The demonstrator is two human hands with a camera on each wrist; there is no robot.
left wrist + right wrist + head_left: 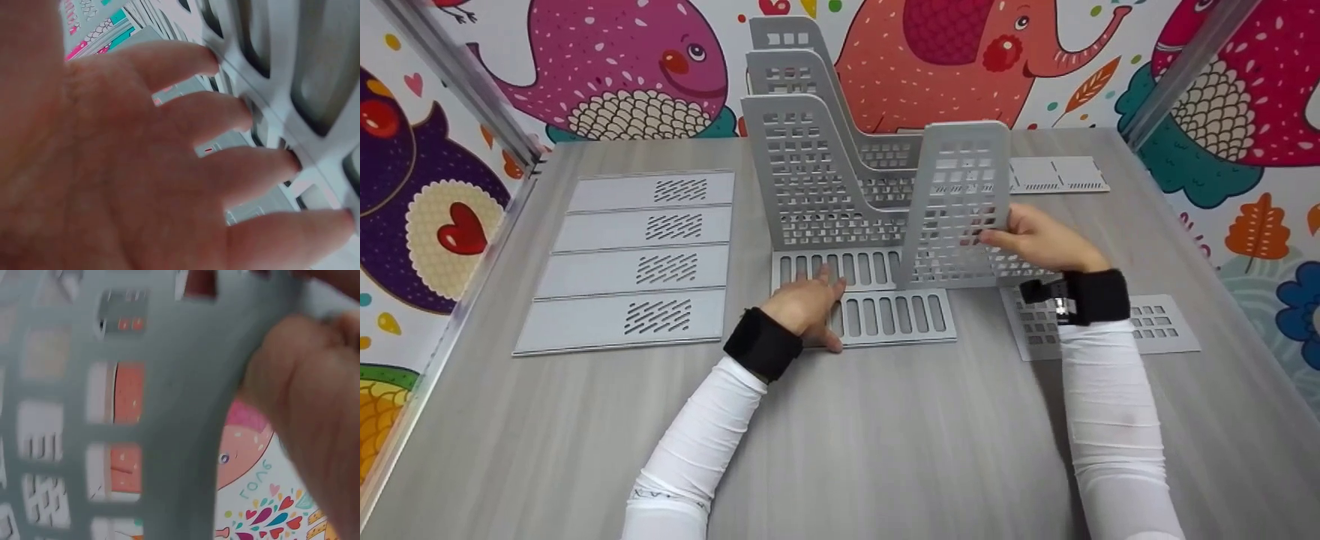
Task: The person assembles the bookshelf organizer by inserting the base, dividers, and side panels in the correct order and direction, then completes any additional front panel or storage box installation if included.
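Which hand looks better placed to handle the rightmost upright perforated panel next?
Probably the right hand: it grips the perforated panel by its right edge. The left hand is apart from that panel, its fingers spread on the slotted plates.

Head view bright; soft shadow (1057, 420) beside right sleeve (1117, 420). Left-wrist view dim. Right-wrist view: near panel (180, 433) blurred.

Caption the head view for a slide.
Right hand grips an upright gray panel; left hand rests on slotted plates.
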